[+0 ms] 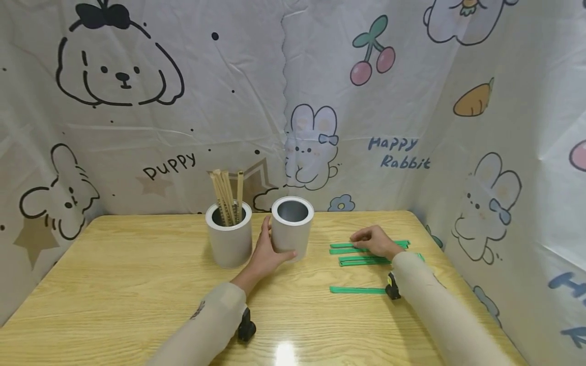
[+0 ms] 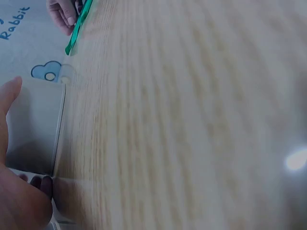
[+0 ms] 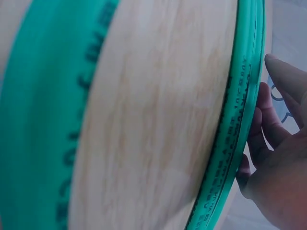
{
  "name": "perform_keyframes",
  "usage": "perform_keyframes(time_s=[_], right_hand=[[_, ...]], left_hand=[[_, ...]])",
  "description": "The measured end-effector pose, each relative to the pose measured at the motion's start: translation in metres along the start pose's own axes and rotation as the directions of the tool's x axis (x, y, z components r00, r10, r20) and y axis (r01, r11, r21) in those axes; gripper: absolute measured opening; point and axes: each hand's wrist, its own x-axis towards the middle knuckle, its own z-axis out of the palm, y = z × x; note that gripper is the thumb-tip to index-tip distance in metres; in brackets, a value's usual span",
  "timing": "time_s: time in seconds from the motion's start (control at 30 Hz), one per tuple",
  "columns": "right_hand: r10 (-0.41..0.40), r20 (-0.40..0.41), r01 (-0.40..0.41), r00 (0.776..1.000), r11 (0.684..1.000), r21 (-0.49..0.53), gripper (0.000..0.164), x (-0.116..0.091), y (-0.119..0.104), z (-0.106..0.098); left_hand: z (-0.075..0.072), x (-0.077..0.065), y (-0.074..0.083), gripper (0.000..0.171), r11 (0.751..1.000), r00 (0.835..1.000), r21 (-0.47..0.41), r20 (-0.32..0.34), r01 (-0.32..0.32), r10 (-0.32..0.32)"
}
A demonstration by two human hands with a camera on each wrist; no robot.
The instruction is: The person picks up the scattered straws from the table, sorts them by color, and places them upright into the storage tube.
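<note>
My left hand [image 1: 265, 254] grips a white cylindrical cup [image 1: 293, 236] with a grey inside, thumb across its front and fingers at its left side. In the left wrist view the cup [image 2: 33, 127] stands between thumb and fingers. My right hand [image 1: 377, 241] is over the farthest of several slim green printed strips [image 1: 361, 261], fingers bent loosely. In the right wrist view its fingertips are beside the far green strips [image 3: 230, 124]; whether they touch is hard to tell. One green strip [image 1: 357, 290] lies apart, nearer me.
A second white cup [image 1: 230, 244] stands just left of the gripped one, holding several thin wooden sticks [image 1: 224, 198] with dark printing. Both stand near the back of the wood-grain table [image 1: 137, 284]. A cartoon-printed cloth [image 1: 233, 117] hangs behind and to the sides.
</note>
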Motion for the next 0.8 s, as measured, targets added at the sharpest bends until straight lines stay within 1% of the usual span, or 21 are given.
perform_keyframes(time_s=[0.2,0.37,0.43,0.53,0.8], right_hand=[[0.006,0.021,-0.006,1.0,1.0,0.012,0.023,0.0003,-0.0002,0.002],[-0.002,0.019,0.002,1.0,1.0,0.007,0.022,0.0017,-0.0009,0.0014],[-0.008,0.021,0.008,1.0,1.0,0.004,0.022,0.0026,-0.0012,0.001],[-0.019,0.024,0.019,1.0,1.0,-0.004,0.019,0.0041,-0.0007,0.0004],[-0.047,0.031,0.048,0.998,0.999,-0.023,0.014,0.0073,-0.0004,-0.0021]], left_hand=[[0.0006,0.006,-0.0054,0.12,1.0,0.999,-0.015,0.033,-0.019,0.019],[-0.0024,0.0065,-0.0024,0.11,0.999,0.997,-0.051,0.071,0.008,-0.005],[-0.0038,0.0057,-0.0005,0.108,0.997,0.996,-0.064,0.085,0.04,-0.034],[-0.005,0.005,0.0013,0.108,0.995,0.994,-0.072,0.095,0.062,-0.055],[-0.0037,0.0048,0.0005,0.109,0.994,0.993,-0.072,0.098,0.079,-0.072]])
